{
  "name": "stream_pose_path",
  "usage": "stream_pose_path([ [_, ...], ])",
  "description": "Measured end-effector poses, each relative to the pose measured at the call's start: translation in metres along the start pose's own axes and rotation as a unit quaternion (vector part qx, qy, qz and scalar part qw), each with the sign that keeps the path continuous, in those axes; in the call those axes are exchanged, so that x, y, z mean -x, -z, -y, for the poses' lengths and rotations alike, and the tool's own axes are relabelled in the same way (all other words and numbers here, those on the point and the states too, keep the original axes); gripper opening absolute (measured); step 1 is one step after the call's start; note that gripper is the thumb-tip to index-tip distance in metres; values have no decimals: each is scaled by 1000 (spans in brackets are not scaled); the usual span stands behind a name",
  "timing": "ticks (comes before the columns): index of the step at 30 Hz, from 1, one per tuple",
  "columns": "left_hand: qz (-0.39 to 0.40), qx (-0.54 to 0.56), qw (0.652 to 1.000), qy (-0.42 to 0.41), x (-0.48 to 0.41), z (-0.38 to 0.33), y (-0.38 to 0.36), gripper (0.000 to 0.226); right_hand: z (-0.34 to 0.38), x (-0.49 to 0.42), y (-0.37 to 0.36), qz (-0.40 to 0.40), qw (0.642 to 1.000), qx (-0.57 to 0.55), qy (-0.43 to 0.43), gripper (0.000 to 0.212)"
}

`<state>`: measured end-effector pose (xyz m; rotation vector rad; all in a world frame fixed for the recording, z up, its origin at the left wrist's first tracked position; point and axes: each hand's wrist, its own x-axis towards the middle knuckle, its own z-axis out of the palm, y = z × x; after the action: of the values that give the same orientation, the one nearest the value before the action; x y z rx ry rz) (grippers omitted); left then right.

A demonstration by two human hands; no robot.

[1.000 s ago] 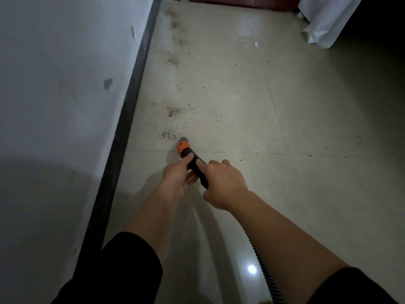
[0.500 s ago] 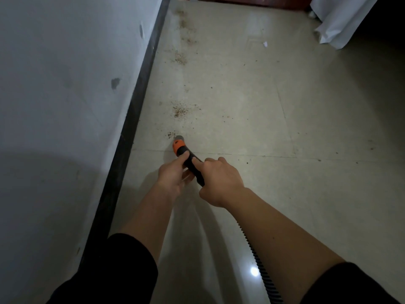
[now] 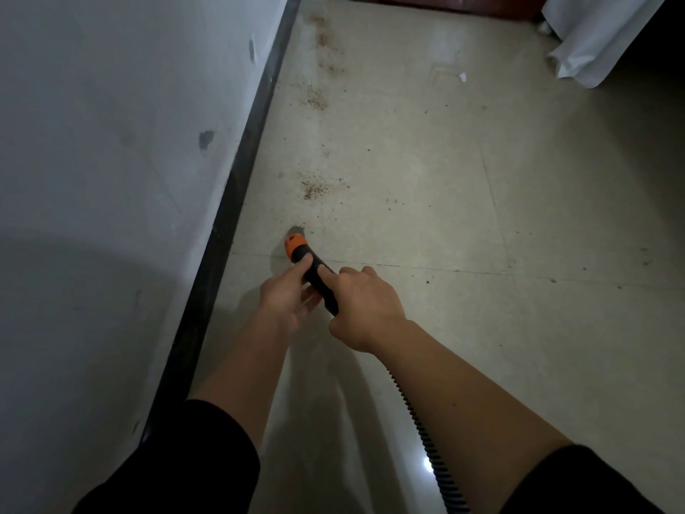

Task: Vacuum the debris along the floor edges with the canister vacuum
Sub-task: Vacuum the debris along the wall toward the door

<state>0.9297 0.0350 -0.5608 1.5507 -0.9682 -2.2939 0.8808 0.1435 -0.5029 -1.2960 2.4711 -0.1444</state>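
The floor (image 3: 444,217) is pale glossy tile, bounded on the left by a white wall (image 3: 111,142) with a black skirting board (image 3: 237,194) along its base. The light is dim.

1. Vacuum wand (image 3: 320,281): I see a black tube with an orange collar (image 3: 294,246) and a grey nozzle tip (image 3: 296,230). It tilts forward and to the left. The tip is at the floor, near the skirting board but apart from it. A ribbed black hose (image 3: 426,439) leaves the rear of the wand, passes under the right forearm and exits at the lower edge of the view.

2. Left grip (image 3: 285,291): I see the arm extended forward and the thumb laid on top of the wand at the collar. The fingers curl beneath the tube. This grip is closed around the wand.

3. Right grip (image 3: 365,307): it sits just behind the left one. The index finger lies straight along the top of the tube; the remaining fingers wrap around it. This grip also clasps the wand. Both arms wear black sleeves (image 3: 192,458) pushed up above the forearms.

4. Debris (image 3: 315,187): a brown granular patch lies just ahead of the nozzle tip. Further patches (image 3: 315,100) follow the skirting board toward the far end, with loose specks scattered to the right.

5. Background: a white cloth (image 3: 593,42) hangs at the upper right, and a small white scrap (image 3: 462,77) lies on the floor near it.
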Motion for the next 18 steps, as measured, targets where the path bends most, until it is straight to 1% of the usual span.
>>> stream_pose_path([
  [5, 1, -2, 1000, 1, -1, -3, 1, 39, 2, -2, 0, 3, 1000, -18, -4, 67],
  [11, 23, 4, 1000, 4, 0, -1, -6, 36, -3, 1, 2, 2, 999, -25, -20, 64],
  [16, 33, 5, 999, 12, 0, 6, -17, 30, -10, 8, 3, -2, 999, -13, -34, 66],
  [18, 43, -1, 999, 16, 0, 9, -20, 34, -13, 10, 3, -2, 999, -6, -42, 68],
])
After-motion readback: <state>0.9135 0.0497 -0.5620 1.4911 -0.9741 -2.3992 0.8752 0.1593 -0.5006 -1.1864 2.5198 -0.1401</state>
